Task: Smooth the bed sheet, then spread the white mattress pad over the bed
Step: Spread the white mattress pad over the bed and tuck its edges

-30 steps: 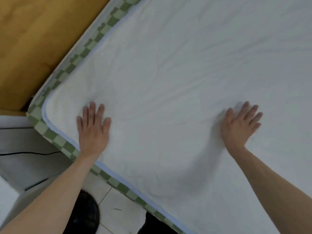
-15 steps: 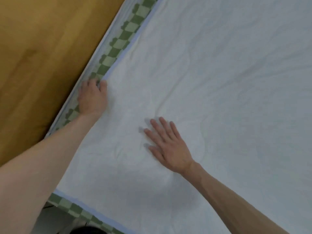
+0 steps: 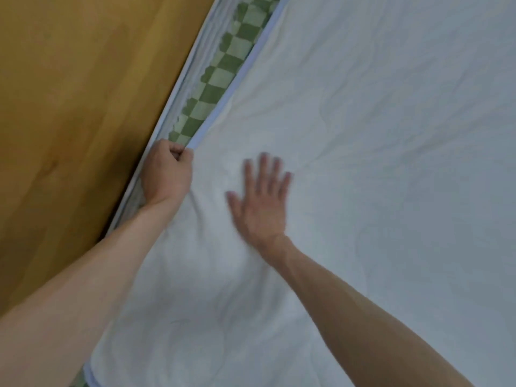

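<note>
- While the left hand [image 3: 167,177] was clenched into a fist on the pale blue trim [image 3: 240,76] of the white mattress pad [image 3: 377,163], the right hand [image 3: 261,202] lay flat on the pad just beside it, fingers [image 3: 264,169] spread and released, grasping nothing; the right hand was blurred.
- The pad already covered nearly the whole bed in view, its trimmed edge running just inside the wooden board [image 3: 78,93] at the bed's side.
- Between that trim and the board, a strip of green checked bed sheet [image 3: 223,71] showed, and beside it, closest to the board, a narrow band of pale fabric whose nature I could not tell.
- Small creases gathered in the pad right at the left fist, with longer soft folds farther from the board.
- Judged from this, the step in hand was tugging the edge toward the board while the flat palm eased the cloth along.
- Risks from here: a pull too hard could drag the whole pad toward the board and uncover the opposite side, which was out of view.
- The flat palm, pressing while the fist pulled, could pin the cloth and deepen the creases between the two hands.
- Pulling might also ruck the checked sheet underneath, undoing its smoothing.
</note>
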Motion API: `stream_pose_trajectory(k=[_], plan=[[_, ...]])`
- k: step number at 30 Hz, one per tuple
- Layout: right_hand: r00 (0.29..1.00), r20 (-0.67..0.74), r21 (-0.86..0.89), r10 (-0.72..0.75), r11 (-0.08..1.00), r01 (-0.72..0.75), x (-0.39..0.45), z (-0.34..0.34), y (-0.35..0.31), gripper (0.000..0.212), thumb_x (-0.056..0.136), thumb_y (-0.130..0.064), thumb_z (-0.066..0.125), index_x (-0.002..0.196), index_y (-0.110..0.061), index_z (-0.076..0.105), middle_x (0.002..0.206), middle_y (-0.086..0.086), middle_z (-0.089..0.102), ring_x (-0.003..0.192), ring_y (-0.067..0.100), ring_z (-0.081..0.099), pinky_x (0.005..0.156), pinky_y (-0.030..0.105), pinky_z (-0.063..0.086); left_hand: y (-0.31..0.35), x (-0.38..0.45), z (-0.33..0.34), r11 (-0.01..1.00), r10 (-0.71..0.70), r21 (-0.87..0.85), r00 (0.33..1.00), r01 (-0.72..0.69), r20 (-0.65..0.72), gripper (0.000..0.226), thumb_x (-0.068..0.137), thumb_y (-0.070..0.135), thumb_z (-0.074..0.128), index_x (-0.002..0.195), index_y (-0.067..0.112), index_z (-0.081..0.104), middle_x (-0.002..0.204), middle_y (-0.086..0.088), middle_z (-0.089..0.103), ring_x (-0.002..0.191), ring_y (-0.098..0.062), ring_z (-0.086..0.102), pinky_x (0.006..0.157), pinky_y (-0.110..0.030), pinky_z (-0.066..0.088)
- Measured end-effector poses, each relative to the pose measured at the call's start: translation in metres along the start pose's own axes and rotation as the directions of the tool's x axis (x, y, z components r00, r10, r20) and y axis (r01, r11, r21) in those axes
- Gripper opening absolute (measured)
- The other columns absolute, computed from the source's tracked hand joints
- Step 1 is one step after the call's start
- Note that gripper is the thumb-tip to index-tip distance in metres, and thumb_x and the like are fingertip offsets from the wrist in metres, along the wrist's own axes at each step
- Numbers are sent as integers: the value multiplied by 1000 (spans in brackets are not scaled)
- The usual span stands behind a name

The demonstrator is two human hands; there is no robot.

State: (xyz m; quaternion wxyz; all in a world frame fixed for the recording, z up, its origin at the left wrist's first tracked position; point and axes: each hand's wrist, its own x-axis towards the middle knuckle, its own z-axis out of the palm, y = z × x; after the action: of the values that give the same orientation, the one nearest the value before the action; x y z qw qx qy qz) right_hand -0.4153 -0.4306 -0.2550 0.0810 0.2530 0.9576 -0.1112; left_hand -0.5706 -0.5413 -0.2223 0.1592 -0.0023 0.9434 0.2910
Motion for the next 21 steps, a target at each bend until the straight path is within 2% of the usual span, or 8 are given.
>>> stream_pose_trajectory(k=[3,6,9,12,14,16,19,21], plan=[[895,97,22,-436,900,436,-4,-8,-21,65,105,-56,28,162,-25,20,170,10,7,157,33,-2,123,59,9,25,11,5,995,98,36,995,-98,3,41,98,53,49,105,16,65,105,-3,71,101,-28,64,86,-44,52],[898,-14,38,-439,897,439,-2,-31,30,57,107,-49,34,159,-25,29,168,6,18,157,30,8,125,54,11,53,36,18,993,121,11,992,-121,33,35,100,49,54,105,16,66,107,-5,73,103,-30,65,79,-36,44],[985,-145,37,88,996,-84,27,-62,127,58,106,-45,33,159,-21,30,168,8,16,156,33,8,126,51,9,62,60,27,998,55,-35,994,-52,97,23,98,36,64,106,15,68,112,-8,73,106,-31,65,82,-36,46],[676,-110,192,728,683,-704,76,-83,201,66,107,-48,28,162,-14,17,169,15,6,155,40,2,124,53,5,60,64,31,998,-23,-61,997,27,76,15,99,32,63,101,18,64,113,-8,72,108,-31,64,81,-35,44],[525,-29,221,850,518,-827,114,-80,193,71,106,-53,26,162,-11,12,169,17,3,154,43,0,124,57,4,65,60,35,999,-17,-29,999,18,36,11,100,31,60,96,21,58,112,-7,71,109,-31,63,86,-39,46],[658,-54,135,751,658,-740,146,-61,152,73,106,-53,24,162,-8,10,168,19,1,154,44,0,123,61,2,75,58,41,999,38,31,999,-37,-37,11,100,31,56,99,20,56,113,-6,68,112,-31,60,94,-45,45],[961,-53,41,270,962,-269,174,-45,83,73,103,-59,14,163,-17,9,169,11,-2,156,36,-4,125,55,-6,104,62,53,986,156,72,984,-149,-89,28,101,42,50,108,17,60,114,-7,66,113,-31,58,95,-44,39],[997,27,31,-68,997,67,177,-53,76,70,102,-62,12,162,-25,13,170,6,1,157,29,-4,126,51,-4,126,73,62,974,203,114,978,-196,-56,38,101,49,48,111,15,61,112,-8,67,109,-33,60,89,-42,39]])
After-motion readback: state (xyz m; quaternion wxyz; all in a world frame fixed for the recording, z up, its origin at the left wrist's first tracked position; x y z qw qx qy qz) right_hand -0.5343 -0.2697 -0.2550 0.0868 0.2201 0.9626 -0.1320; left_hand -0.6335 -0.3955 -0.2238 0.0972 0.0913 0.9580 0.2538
